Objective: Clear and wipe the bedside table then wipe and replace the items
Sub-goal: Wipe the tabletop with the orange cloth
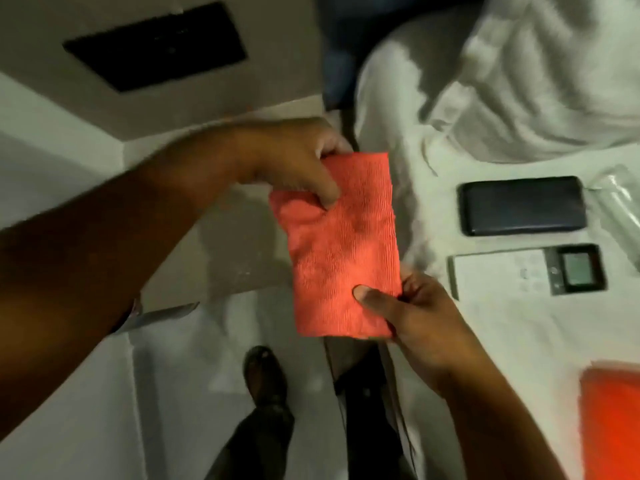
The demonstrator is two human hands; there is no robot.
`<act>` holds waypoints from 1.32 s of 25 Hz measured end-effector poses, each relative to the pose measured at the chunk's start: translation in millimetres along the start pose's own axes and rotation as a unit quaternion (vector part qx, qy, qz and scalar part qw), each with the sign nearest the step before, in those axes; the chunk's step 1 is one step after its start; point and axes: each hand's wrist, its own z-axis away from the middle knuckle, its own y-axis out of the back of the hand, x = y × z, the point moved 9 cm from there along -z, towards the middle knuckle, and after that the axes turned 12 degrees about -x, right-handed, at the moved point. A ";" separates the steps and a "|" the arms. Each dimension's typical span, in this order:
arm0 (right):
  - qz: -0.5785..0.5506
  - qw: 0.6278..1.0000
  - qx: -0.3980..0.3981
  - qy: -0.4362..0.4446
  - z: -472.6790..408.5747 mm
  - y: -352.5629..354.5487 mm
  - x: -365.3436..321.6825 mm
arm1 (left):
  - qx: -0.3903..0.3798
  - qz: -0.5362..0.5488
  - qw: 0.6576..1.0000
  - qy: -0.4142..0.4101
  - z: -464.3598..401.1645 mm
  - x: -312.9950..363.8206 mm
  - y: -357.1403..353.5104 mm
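Observation:
A folded orange-red cloth (343,244) hangs in the air between my hands, above the gap beside the bed. My left hand (294,161) pinches its upper left edge. My right hand (419,313) grips its lower right corner with the thumb on top. On the white bed sheet (485,334) to the right lie a black phone-like slab (523,205), a white remote (498,277) and a small dark device with a grey screen (576,269). The pale bedside surface (214,230) lies under and left of the cloth.
A second orange object (613,420) sits at the bed's lower right. A clear plastic wrapper (620,199) lies right of the black slab. A dark rectangular panel (156,46) is at the upper left. My shoe (265,375) stands on the floor below.

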 end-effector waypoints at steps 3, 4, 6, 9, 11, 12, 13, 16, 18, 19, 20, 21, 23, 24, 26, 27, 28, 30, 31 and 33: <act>-0.010 0.993 0.110 -0.031 -53.3 -6.3 43.3 | 0.098 0.005 0.995 0.018 -23.6 -68.0 -15.2; 0.002 0.990 0.133 -0.036 -66.7 -3.5 54.2 | 0.129 0.015 0.991 0.022 -32.3 -90.7 -18.1; 0.023 0.986 0.161 -0.034 -97.1 7.4 69.4 | 0.176 0.027 0.983 0.036 -47.8 -120.2 -19.5; 0.086 0.978 0.185 -0.053 -134.8 29.0 83.2 | 0.206 0.025 0.978 0.025 -77.3 -137.9 -22.6; 0.149 0.965 0.203 -0.071 -150.7 39.6 90.0 | 0.229 0.002 0.973 0.030 -85.8 -156.0 -24.9; 0.208 0.951 0.217 -0.067 -152.9 44.6 90.0 | 0.260 -0.009 0.965 0.031 -81.5 -164.7 -25.5; 0.306 0.921 0.235 -0.049 -153.4 46.3 84.4 | 0.308 -0.017 0.951 0.030 -68.8 -176.7 -25.5; 0.571 0.779 0.248 0.072 -151.6 18.0 52.0 | 0.419 -0.055 0.901 0.095 -5.9 -241.1 -31.8; 0.625 0.746 0.185 0.134 -171.7 -11.7 47.5 | 0.413 -0.119 0.886 0.172 38.5 -298.9 -48.5; 0.653 0.731 0.149 0.129 -187.7 -22.4 51.4 | 0.399 -0.149 0.882 0.200 56.0 -323.5 -58.3; 0.690 0.704 0.122 0.114 -201.9 -29.2 58.0 | 0.389 -0.172 0.878 0.219 68.4 -341.7 -68.0; 0.727 0.670 0.109 0.105 -213.9 -32.0 61.9 | 0.387 -0.186 0.874 0.229 76.3 -351.6 -75.3; 0.752 0.640 0.117 0.103 -246.5 -27.3 53.1 | 0.387 -0.191 0.871 0.234 79.7 -363.5 -82.3; 0.747 0.641 0.138 0.113 -265.4 -24.5 36.2 | 0.388 -0.187 0.871 0.235 79.2 -366.7 -82.9; 0.736 0.636 0.192 0.131 -312.0 -24.2 -11.0 | 0.387 -0.195 0.869 0.238 77.6 -368.4 -81.9; 0.730 0.639 0.206 0.129 -339.2 -24.7 -35.4 | 0.385 -0.208 0.866 0.242 77.3 -369.4 -80.5; 0.727 0.643 0.208 0.123 -363.6 -27.2 -55.5 | 0.387 -0.216 0.862 0.246 78.5 -371.7 -79.1; 0.723 0.647 0.210 0.122 -387.7 -36.0 -73.9 | 0.391 -0.217 0.858 0.251 79.3 -372.8 -76.7; 0.721 0.649 0.203 0.130 -383.4 -41.3 -68.9 | 0.387 -0.221 0.858 0.254 77.8 -371.6 -77.3; 0.729 0.644 0.175 0.154 -350.1 -58.9 -31.4 | 0.383 -0.219 0.862 0.251 77.4 -370.4 -77.9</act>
